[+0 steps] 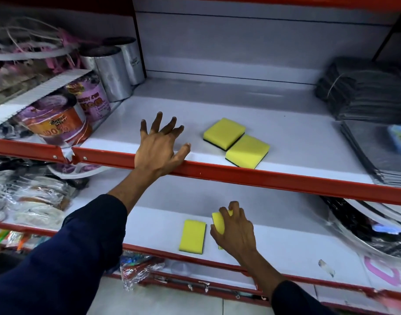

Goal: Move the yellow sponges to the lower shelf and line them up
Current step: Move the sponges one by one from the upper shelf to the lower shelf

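1. My right hand has its grip clamped on a yellow sponge, thumb on the near edge and fingers over the far edge, just above the lower shelf.
2. One placed sponge already lies flat on that shelf, just left of the one I hold, long side running near to far. The two are close but apart.
3. To do this step well, I judge I should set the held sponge down flat, yellow face up, turned the same way as its neighbour, with its near edge level with the neighbour's near edge and only a small gap between them.
4. I should let go only once it sits flat; it looks tilted in my fingers now, and a sliver of yellow shows under my palm, so I cannot tell how much of it already touches the shelf.
5. My left hand is up at the upper shelf, fingers spread wide and holding nothing, its palm over the red front rail.
6. Two more sponges wait there, to the right of that open grip: the far sponge and the near sponge, touching corner to edge, both with a dark scouring layer underneath.
7. The far one is the nearer to my left fingers, so I judge it the easier next pick.
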A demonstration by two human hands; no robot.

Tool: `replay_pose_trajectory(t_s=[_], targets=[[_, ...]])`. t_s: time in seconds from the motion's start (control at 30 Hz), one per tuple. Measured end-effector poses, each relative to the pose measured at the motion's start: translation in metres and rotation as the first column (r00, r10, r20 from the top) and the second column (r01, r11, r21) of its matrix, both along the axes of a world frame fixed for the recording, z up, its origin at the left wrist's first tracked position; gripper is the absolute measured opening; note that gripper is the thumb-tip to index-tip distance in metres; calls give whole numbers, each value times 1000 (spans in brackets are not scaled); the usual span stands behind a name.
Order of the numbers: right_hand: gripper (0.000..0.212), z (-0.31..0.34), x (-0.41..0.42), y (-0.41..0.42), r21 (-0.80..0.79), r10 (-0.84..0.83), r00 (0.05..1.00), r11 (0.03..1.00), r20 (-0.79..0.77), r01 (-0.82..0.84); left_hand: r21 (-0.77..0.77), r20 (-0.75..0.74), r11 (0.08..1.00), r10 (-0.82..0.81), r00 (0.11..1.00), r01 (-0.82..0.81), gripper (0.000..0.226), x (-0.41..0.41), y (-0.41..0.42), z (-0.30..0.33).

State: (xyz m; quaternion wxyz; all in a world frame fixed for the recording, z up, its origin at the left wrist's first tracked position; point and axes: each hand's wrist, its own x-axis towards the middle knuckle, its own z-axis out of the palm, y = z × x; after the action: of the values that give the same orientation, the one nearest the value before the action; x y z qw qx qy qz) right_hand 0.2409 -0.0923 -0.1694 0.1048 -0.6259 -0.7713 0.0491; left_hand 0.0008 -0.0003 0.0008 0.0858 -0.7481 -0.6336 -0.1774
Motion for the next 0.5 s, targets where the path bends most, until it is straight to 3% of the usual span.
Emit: replay_pose_trajectory(t_s=[0.2,0.4,0.5], targets=[[61,-51,-13,13,-215,-212,977,956,-34,200,4,-13,1000,23,1000,-23,78,1,3,-1],[72,-66,-25,16,-298,-259,966,920,17,252,-11,-17,1000,28,999,-28,78,1,4,0],[69,-61,-22,13,-236,-223,975,947,-3,216,-10,-17,1000,27,999,-27,78,0,3,1]])
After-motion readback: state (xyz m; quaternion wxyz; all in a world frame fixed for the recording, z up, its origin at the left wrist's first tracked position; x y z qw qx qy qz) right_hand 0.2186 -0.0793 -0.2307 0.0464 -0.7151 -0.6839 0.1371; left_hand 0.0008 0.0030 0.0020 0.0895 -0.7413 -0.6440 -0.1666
